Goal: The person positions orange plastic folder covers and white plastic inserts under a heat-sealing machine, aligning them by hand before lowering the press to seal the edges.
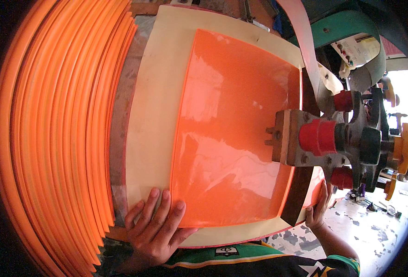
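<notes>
A glossy orange plastic sheet (231, 129) lies flat on a cream board (160, 115) in front of me. My left hand (155, 226) rests flat with spread fingers at the sheet's near left corner, fingertips touching its edge. My right hand (318, 210) grips the sheet's near right corner, fingers curled over the edge, beside the dark side of the board. A machine head (326, 138) with a wooden block, red rollers and black hubs presses over the sheet's right edge.
A tall stack of orange sheets (60, 134) fans along the left. A pale belt (301, 41) and a green machine frame (347, 27) rise at the upper right. Speckled floor (375, 231) with small parts lies at the lower right.
</notes>
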`<state>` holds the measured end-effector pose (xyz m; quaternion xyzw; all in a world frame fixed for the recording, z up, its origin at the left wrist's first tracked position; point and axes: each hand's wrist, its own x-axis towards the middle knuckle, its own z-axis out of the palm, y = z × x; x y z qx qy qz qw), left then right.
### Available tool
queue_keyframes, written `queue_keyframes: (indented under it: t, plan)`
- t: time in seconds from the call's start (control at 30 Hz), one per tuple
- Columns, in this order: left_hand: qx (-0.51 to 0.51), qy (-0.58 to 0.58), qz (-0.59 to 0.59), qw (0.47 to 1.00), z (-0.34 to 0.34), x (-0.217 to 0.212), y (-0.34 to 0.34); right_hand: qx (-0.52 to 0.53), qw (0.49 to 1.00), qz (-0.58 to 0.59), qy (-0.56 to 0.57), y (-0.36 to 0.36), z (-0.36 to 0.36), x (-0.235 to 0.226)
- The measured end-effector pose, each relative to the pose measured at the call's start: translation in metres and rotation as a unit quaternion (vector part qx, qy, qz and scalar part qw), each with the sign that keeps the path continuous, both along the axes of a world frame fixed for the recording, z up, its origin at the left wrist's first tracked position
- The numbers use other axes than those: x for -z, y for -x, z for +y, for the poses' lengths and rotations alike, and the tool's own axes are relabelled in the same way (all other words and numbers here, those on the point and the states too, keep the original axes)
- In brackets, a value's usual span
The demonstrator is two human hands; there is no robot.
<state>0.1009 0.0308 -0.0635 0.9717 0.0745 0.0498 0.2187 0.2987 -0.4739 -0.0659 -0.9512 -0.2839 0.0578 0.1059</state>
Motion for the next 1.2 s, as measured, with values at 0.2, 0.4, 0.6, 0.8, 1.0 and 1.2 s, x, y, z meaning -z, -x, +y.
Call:
queue_keyframes:
  t: [0.2, 0.4, 0.6, 0.8, 1.0, 1.2]
  plan:
    - [-0.001, -0.003, 0.0, 1.0, -0.002, 0.003, 0.004, -0.046, 0.999, -0.012, 0.02, 0.001, -0.008, 0.003]
    - [-0.005, 0.02, -0.006, 1.0, -0.004, 0.005, 0.003, -0.024, 0.999, -0.02, 0.012, -0.002, -0.002, 0.002]
    - [0.001, 0.011, -0.025, 1.0, -0.003, 0.007, 0.001, 0.021, 1.0, -0.004, 0.009, 0.0, -0.001, 0.001]
    - [0.001, 0.036, -0.072, 0.997, 0.001, 0.005, -0.004, 0.001, 1.0, -0.016, 0.003, 0.004, -0.021, 0.01]
    - [0.012, 0.033, -0.035, 0.999, 0.003, -0.004, 0.001, 0.043, 0.998, 0.05, 0.012, 0.009, -0.008, 0.001]
    - [0.001, -0.001, -0.053, 0.999, -0.003, 0.023, 0.018, -0.028, 1.0, -0.014, 0.0, 0.02, -0.05, 0.032]
